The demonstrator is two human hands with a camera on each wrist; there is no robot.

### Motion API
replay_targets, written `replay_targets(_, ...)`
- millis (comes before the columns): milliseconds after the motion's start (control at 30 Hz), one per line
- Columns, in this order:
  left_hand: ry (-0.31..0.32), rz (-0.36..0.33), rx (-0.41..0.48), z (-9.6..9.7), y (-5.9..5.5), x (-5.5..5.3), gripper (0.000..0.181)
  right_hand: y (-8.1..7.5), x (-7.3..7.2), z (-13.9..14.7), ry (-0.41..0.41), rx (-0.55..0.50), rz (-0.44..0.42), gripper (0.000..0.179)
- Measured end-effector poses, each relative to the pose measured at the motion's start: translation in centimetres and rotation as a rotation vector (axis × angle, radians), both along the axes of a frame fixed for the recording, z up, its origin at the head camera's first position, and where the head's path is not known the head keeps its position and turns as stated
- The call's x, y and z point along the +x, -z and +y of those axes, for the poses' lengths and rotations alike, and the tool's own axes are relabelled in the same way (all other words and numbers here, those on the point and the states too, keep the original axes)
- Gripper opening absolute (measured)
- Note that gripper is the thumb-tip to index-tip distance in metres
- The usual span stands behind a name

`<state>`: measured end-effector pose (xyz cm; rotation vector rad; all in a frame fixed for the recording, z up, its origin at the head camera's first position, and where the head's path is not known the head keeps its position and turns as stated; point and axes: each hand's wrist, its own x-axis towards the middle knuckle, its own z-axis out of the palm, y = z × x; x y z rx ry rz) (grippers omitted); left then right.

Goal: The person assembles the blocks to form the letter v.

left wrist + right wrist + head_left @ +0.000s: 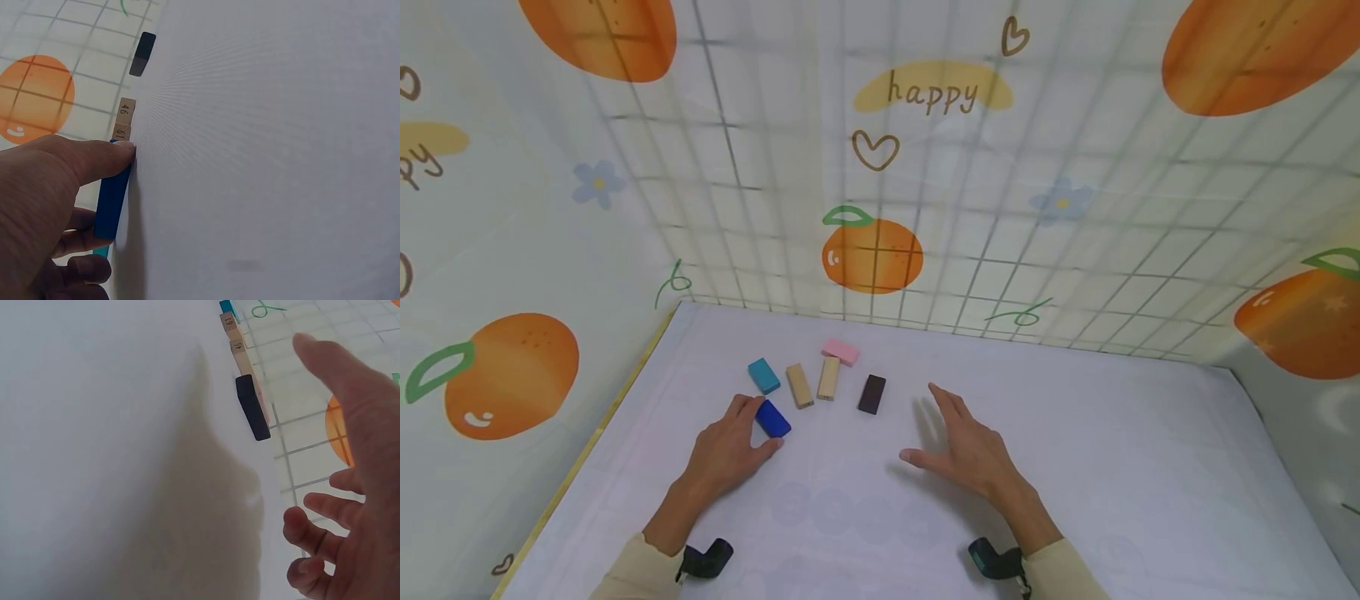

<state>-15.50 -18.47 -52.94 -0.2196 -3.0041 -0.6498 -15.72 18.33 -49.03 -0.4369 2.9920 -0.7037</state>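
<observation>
My left hand [726,450] pinches a dark blue block [772,419] lengthwise, thumb at its near end and fingertips at its far end. In the left wrist view the thumb overlaps the top of the blue block [114,200]. Beyond it lie a light blue block [763,376] and two wooden blocks [800,386], whose end faces carry printed numbers. A pink block [840,352] sits behind them, and a black block [872,394] lies to their right. Over the table, right of the black block, my right hand [973,454] holds nothing, with thumb and fingers spread apart.
The blocks lie on a white-covered table [1075,467]. Behind it rises a printed sheet [760,208] with oranges and grid lines, and similar panels stand at both sides. A yellow strip [587,450] runs along the table's left edge.
</observation>
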Motion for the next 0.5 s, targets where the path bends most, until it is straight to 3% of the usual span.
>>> replay_targets(500,-0.004,-0.006,0.004,0.10,-0.17,0.03,0.073,0.41,-0.67,-0.10,0.013,-0.001,-0.025,0.115)
